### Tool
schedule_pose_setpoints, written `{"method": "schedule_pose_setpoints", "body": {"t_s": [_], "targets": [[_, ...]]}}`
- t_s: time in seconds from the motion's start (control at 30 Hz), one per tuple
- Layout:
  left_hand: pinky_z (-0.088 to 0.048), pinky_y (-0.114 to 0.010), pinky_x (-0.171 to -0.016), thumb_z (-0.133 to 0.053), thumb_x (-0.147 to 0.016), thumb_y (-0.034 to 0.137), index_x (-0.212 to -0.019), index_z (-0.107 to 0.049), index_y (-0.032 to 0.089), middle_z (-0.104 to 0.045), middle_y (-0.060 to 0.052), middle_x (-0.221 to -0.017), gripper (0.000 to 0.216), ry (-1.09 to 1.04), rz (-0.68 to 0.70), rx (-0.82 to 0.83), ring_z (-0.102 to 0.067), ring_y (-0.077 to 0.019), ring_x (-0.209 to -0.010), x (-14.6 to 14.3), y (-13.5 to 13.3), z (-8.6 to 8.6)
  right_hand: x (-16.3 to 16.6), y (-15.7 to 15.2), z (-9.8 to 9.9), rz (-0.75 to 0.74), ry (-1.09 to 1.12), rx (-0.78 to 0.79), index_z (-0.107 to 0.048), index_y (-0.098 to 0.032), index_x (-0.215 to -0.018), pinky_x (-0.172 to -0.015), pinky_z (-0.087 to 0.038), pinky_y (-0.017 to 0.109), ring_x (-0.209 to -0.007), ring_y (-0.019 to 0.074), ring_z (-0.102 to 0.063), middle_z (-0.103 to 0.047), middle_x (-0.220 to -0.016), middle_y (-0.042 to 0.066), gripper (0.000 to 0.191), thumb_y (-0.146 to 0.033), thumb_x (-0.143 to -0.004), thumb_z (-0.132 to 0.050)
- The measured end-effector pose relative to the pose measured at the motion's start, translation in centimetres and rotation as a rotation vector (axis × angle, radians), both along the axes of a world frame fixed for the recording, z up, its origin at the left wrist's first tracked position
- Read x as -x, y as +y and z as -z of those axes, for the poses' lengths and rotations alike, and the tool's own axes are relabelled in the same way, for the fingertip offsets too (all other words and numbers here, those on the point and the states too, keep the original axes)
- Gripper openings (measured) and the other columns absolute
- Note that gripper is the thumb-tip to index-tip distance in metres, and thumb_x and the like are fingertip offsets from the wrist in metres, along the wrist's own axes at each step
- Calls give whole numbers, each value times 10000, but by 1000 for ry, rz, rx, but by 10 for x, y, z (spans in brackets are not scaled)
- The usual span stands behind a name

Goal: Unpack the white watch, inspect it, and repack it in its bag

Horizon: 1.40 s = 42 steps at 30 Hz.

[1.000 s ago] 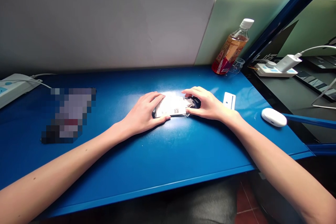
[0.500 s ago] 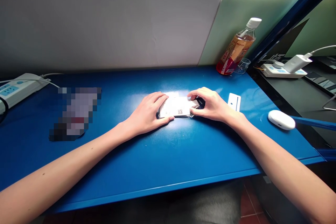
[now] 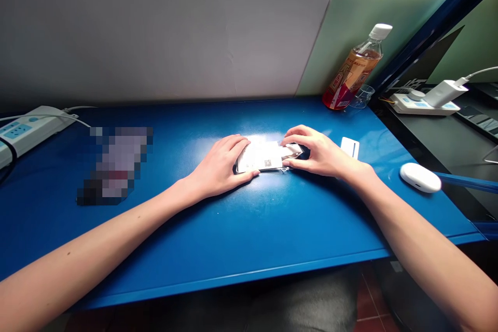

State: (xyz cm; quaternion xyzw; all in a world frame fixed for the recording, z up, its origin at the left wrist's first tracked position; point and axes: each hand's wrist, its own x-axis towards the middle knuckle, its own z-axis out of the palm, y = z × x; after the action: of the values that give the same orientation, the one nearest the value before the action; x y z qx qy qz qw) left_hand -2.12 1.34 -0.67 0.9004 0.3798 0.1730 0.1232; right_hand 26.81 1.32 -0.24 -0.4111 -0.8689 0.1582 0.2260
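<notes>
A flat white packet [image 3: 257, 156] with a printed QR code lies on the blue table [image 3: 233, 249] in front of me, glare washing out part of it. My left hand [image 3: 223, 166] is closed on its left end, thumb along the near edge and fingers over the far edge. From its right end sticks out a shiny, clear plastic part [image 3: 292, 151]. My right hand [image 3: 315, 153] is closed on that plastic, its thumb near me and its fingers on the far side. What lies inside the packet cannot be made out.
A drink bottle [image 3: 354, 72] leans at the back right beside a clear plastic piece [image 3: 362, 97]. A white card [image 3: 350, 148] and a white oval case [image 3: 420, 177] lie on the right. Power strips [image 3: 37, 127] and a blurred-out object [image 3: 120, 163] are on the left.
My right hand has shifted slightly right, away from the packet's left end, and more of the shiny plastic shows. My left hand stays on the packet. The camera view has shifted a little.
</notes>
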Motion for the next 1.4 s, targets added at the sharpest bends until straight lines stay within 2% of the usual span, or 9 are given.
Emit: {"method": "schedule_pose_setpoints", "body": {"t_s": [0.2,0.3,0.4,0.53,0.7,0.83,1.2,1.33,1.4], "targets": [[-390,-539,-1111,-607,-874,583,-1329,-541,124,-565,-209,-1387,650,-18,3,5,-485,-378,-1328,-1,0,1,3,-1,1,4,13,21,-676,-231,-1076,-949,-523,452,-1087,293,-632,-607,-1205,121,276,-408,-867,-706],[-395,-531,-1106,-621,-870,569,-1315,-546,130,-571,-202,-1376,629,-22,-1,10,-497,-371,-1313,0,0,0,2,0,-4,-3,-14,21,-655,-209,-988,-880,-525,406,-1034,278,-638,-621,-1191,127,245,-410,-856,-703],[-395,-530,-1106,-616,-873,570,-1313,-541,122,-569,-206,-1377,632,-16,-1,7,-497,-370,-1314,1,0,0,-2,1,-8,18,-59,4,-649,-200,-964,-758,-500,350,-892,247,-649,-686,-1038,95,201,-350,-839,-698],[-393,-528,-1112,-605,-874,582,-1317,-534,101,-561,-218,-1383,658,-8,-15,5,-488,-377,-1325,1,0,1,-9,2,-12,122,-68,-11,-656,-200,-953,-609,-418,292,-691,190,-619,-699,-821,30,195,-323,-808,-699],[-389,-527,-1118,-613,-865,573,-1314,-536,113,-563,-212,-1384,647,-21,-24,16,-488,-373,-1328,1,1,1,-11,5,-12,311,-99,-142,-662,-202,-928,-578,-392,300,-642,201,-614,-707,-780,46,200,-378,-834,-662],[-386,-533,-1121,-625,-855,549,-1326,-535,118,-563,-207,-1388,645,-25,-26,24,-481,-375,-1336,0,0,0,-8,5,-9,438,-18,-183,-666,-200,-952,-609,-440,327,-689,237,-671,-741,-833,78,213,-394,-888,-606],[-410,-535,-1108,-648,-838,628,-1370,-490,131,-499,-213,-1429,745,-63,-30,-7,-452,-377,-1351,1,-3,1,3,3,3,188,53,-202,-611,-207,-1076,-758,-516,361,-893,257,-690,-729,-1035,111,212,-377,-970,-544],[-505,-493,-968,-608,-893,440,-1102,-573,174,-588,-156,-1175,340,-223,-164,-217,-560,-313,-1138,3,-8,-1,9,0,3,154,43,-193,-603,-212,-1094,-785,-519,381,-919,266,-684,-729,-1049,115,214,-378,-982,-530],[-517,-494,-928,-591,-891,378,-1010,-576,213,-609,-120,-1092,204,-250,-169,-296,-578,-297,-1066,2,-12,-6,12,-3,3,166,53,-213,-608,-212,-1094,-784,-522,389,-919,269,-684,-733,-1043,116,212,-374,-982,-529]]}}
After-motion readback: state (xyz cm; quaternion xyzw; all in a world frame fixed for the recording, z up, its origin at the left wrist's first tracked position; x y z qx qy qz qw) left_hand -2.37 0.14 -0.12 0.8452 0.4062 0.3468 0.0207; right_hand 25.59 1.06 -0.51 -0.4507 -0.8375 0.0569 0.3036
